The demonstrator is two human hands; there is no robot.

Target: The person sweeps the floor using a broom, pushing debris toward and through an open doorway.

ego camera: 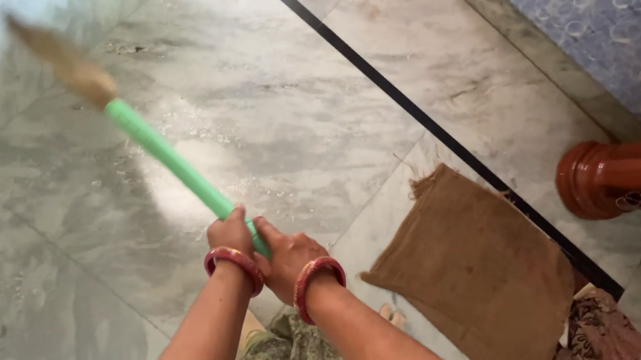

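Observation:
Both hands grip the near end of a broom with a bright green handle (167,156). My left hand (231,234) closes around the handle just beside my right hand (290,254). Each wrist wears a red bangle. The handle runs up and left to the straw-coloured bristles (64,60), which are blurred with motion above the grey marble floor (281,101).
A brown burlap mat (482,267) lies on the floor to the right. Beyond it stands a glossy reddish-brown pillar base (626,175). A crumpled patterned cloth (599,353) sits at the lower right. Black inlay lines cross the marble, and a blue patterned wall (628,39) fills the top right.

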